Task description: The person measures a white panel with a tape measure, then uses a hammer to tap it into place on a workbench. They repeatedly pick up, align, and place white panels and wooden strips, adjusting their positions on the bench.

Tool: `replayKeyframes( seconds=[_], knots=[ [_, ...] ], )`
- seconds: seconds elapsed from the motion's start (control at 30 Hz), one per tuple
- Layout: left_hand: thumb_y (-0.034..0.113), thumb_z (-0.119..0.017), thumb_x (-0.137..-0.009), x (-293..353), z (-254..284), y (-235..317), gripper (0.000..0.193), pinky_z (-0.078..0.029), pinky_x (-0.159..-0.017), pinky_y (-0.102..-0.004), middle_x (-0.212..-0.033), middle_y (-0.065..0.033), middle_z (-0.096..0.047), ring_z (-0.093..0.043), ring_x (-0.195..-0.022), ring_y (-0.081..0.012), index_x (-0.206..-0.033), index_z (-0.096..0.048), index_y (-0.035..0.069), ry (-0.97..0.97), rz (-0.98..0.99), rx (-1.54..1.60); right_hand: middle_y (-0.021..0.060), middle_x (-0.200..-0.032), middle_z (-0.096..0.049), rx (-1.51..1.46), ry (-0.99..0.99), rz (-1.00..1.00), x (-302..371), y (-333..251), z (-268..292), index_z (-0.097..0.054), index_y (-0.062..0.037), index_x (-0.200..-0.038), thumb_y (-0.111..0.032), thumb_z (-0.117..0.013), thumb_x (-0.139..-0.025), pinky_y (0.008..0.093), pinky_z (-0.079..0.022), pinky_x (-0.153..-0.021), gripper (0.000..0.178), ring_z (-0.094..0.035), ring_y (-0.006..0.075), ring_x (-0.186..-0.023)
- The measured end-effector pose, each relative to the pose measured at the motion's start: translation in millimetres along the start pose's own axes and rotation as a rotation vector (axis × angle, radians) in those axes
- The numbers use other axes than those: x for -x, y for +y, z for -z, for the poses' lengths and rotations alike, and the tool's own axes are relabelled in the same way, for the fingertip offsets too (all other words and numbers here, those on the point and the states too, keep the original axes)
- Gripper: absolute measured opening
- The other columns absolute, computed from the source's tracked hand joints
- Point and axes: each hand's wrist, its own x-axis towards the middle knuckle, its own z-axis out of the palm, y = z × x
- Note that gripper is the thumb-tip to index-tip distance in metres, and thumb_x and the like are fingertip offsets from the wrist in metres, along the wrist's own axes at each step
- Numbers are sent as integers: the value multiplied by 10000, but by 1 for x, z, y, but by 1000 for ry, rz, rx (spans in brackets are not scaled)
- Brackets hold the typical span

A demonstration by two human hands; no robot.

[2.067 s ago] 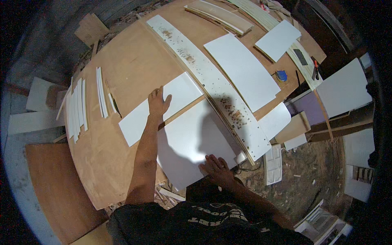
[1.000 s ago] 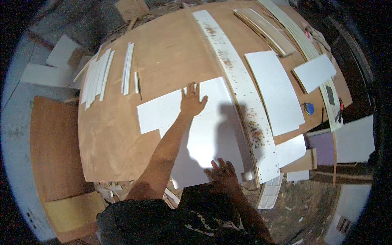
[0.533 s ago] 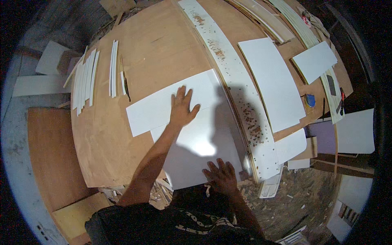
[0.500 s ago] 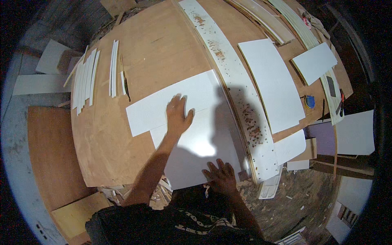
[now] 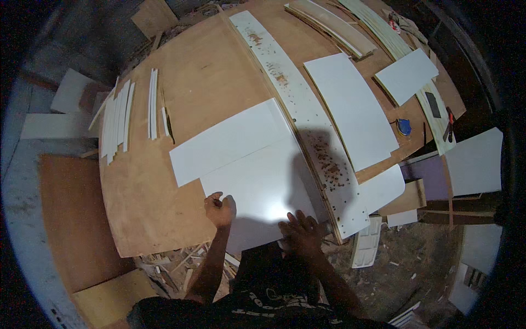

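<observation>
Two white panels lie edge to edge on the brown board tabletop: a far panel (image 5: 230, 140) and a near panel (image 5: 257, 181). My left hand (image 5: 220, 210) is at the left edge of the near panel, its fingers curled in; whether they pinch anything is hidden. My right hand (image 5: 301, 233) rests with spread fingers on the near panel by its front right corner. A long white board (image 5: 304, 109) with brown worn patches runs along the panels' right side. My shadow falls across the near panel and this board.
On the left lie several narrow white strips (image 5: 116, 120). Right of the long board are a large white panel (image 5: 350, 109), a smaller white panel (image 5: 408, 77), a blue tape measure (image 5: 403, 127) and a red-handled tool (image 5: 450, 125). Wood scraps (image 5: 186, 268) litter the floor at the table's front edge.
My left hand has drawn back toward me, from lying spread across the far panel to the near panel's left edge, and its fingers have curled. My right hand has stayed nearly in place.
</observation>
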Motion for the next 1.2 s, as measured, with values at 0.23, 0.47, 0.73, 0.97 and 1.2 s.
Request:
replayKeyframes(
  seconds=[0.23, 0.47, 0.73, 0.97, 1.2],
  knots=[
    [236, -779, -768, -15, 28, 59, 400, -513, -818, -440, -1005, -138, -647, -642, -869, -261, -1101, -676, 41, -381, 77, -284, 153, -1511, -496, 79, -86, 8, -8, -10, 4, -574, -183, -1396, -400, -707, -895, 540, -357, -1133, 562, -455, 346, -1416],
    [474, -666, -868, -113, -59, 112, 665, -265, -1114, -684, -1430, -254, -530, -425, -1390, -430, -1380, -581, 59, -482, -563, -525, 200, -1549, -430, -112, -161, 74, -31, -24, 15, -545, -180, -1429, -335, -617, -929, 586, -330, -1142, 528, -425, 415, -1413],
    [569, -476, -998, -186, -157, 97, 725, -173, -1185, -681, -1551, -221, -421, -337, -1454, -436, -1578, -376, 145, -515, -597, -754, 143, -1595, -401, -109, -90, 87, -30, -17, 7, -496, -213, -1481, -389, -658, -905, 598, -296, -1172, 624, -374, 360, -1471],
    [479, -501, -1004, -188, -169, 104, 663, -244, -1185, -620, -1470, -204, -497, -417, -1385, -383, -1543, -424, 101, -473, -777, -599, 144, -1558, -438, -74, -238, 35, -36, -23, 17, -521, -211, -1450, -353, -662, -898, 604, -318, -1155, 587, -404, 374, -1442],
    [430, -453, -1036, -192, -183, 105, 632, -228, -1212, -609, -1515, -167, -470, -395, -1429, -338, -1548, -389, 64, -476, -734, -609, 117, -1589, -420, 137, -197, 132, -44, -19, 8, -551, -258, -1466, -607, -708, -838, 576, -296, -1171, 735, -342, 370, -1491]
  ],
)
